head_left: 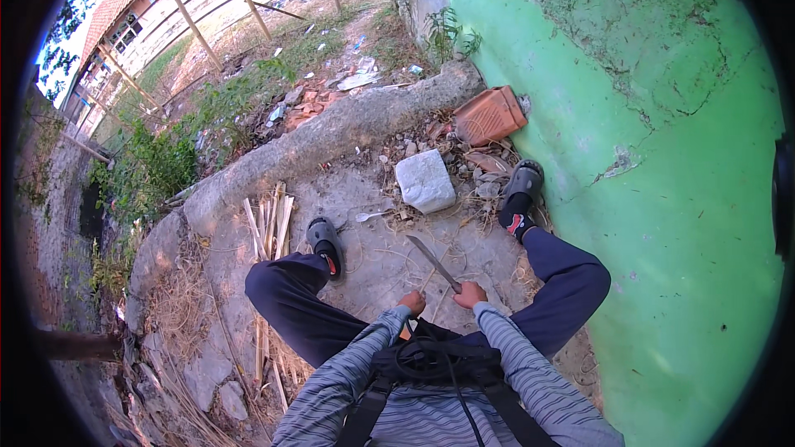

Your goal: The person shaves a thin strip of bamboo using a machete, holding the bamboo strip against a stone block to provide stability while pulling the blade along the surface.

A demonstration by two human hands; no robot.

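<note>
My right hand (469, 294) is closed round the handle of a long-bladed knife (434, 260). Its dark blade slants up and to the left, away from me, over the ground between my feet. Close by on the left, my left hand (412, 302) is closed on a thin pale strip, of which only a little shows; its kind is hard to make out. A bundle of split bamboo strips (269, 223) lies on the ground beside my left foot. Thin shavings are strewn around my feet.
A white block (425, 181) sits ahead between my feet, with an orange roof tile (490, 116) beyond it against the green wall (662, 223) on my right. A low rough kerb (323, 134) crosses ahead. Bushes and a bamboo fence stand farther left.
</note>
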